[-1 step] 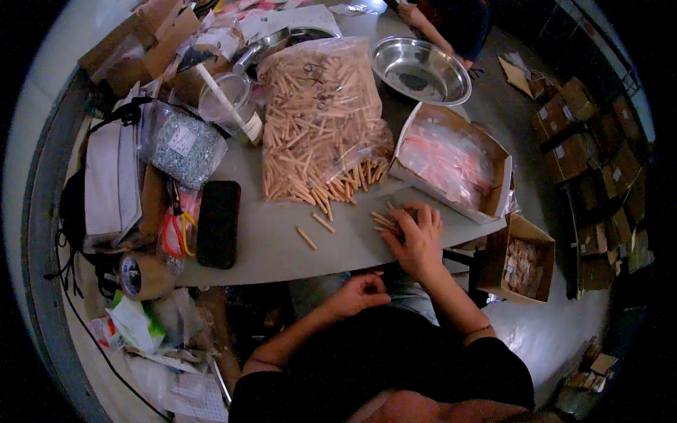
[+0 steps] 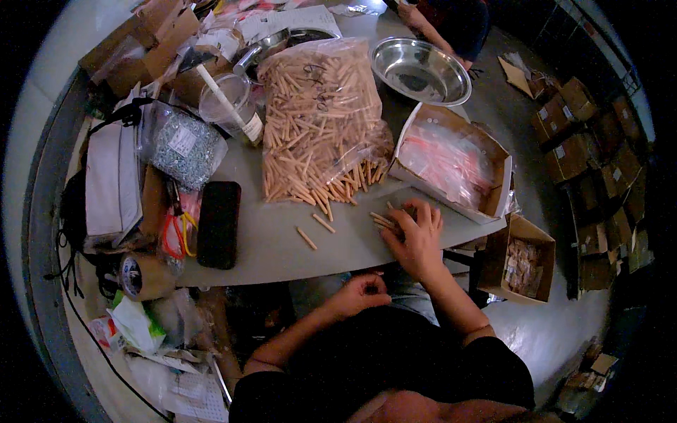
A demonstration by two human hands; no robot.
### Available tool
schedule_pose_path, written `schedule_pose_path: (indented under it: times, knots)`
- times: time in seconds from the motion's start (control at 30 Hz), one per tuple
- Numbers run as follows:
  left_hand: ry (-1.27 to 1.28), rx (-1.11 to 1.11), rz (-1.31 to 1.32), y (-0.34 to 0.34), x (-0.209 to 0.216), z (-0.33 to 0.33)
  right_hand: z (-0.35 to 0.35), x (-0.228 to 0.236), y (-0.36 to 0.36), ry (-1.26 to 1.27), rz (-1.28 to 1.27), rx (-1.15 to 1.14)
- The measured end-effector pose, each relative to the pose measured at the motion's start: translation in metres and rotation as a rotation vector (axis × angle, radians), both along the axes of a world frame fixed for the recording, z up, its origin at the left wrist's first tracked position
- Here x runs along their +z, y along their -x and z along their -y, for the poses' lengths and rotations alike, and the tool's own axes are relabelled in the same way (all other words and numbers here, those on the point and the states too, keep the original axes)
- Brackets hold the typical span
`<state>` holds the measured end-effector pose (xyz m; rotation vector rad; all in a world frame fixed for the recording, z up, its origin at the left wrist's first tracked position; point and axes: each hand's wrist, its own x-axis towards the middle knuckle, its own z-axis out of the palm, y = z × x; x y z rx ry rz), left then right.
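My right hand [image 2: 419,236] rests on the table with its fingers curved down around several wooden dowels [image 2: 383,221]. Their ends stick out to the left of the thumb, and the rest is hidden beneath the fingers. Below the table's front edge, over my lap, my left hand [image 2: 361,294] is loosely curled with nothing visible in it. Two loose wooden dowels [image 2: 307,238] lie on the tabletop farther left. Behind them a large clear bag [image 2: 321,120] full of similar dowels lies with its mouth toward me, some spilling out.
Right of the bag stand a white box [image 2: 451,158] of small plastic bags and a steel bowl [image 2: 422,70]. A black phone [image 2: 218,224], scissors [image 2: 178,233], a bag of metal hardware [image 2: 185,144] and a tape roll [image 2: 144,276] crowd the left. An open carton [image 2: 518,261] sits lower right. Another person's arm [image 2: 430,32] shows at the far side.
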<state>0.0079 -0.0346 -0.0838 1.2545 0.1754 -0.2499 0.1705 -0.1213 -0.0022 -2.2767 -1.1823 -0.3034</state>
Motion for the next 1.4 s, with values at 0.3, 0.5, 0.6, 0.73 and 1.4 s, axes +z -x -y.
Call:
schedule_pose_path:
  times: [0.3, 0.5, 0.6, 0.73, 1.4]
  knots:
    - [0.033, 0.001, -0.109, -0.014, -0.010, 0.009, 0.016, -0.006, -0.002, 0.116, -0.039, 0.205]
    - [0.366, 0.106, -0.185, -0.018, -0.026, 0.017, 0.023, 0.011, 0.001, 0.122, -0.131, 0.261]
    - [0.626, 0.219, -0.243, -0.023, 0.012, 0.018, 0.024, 0.014, 0.002, 0.184, -0.138, 0.309]
    - [0.878, 0.170, -0.368, -0.018, 0.018, 0.006, 0.025, 0.017, 0.007, 0.194, -0.160, 0.353]
    - [0.146, 0.090, 0.108, -0.022, 0.047, 0.001, 0.045, 0.042, 0.001, -0.032, -0.516, 0.744]
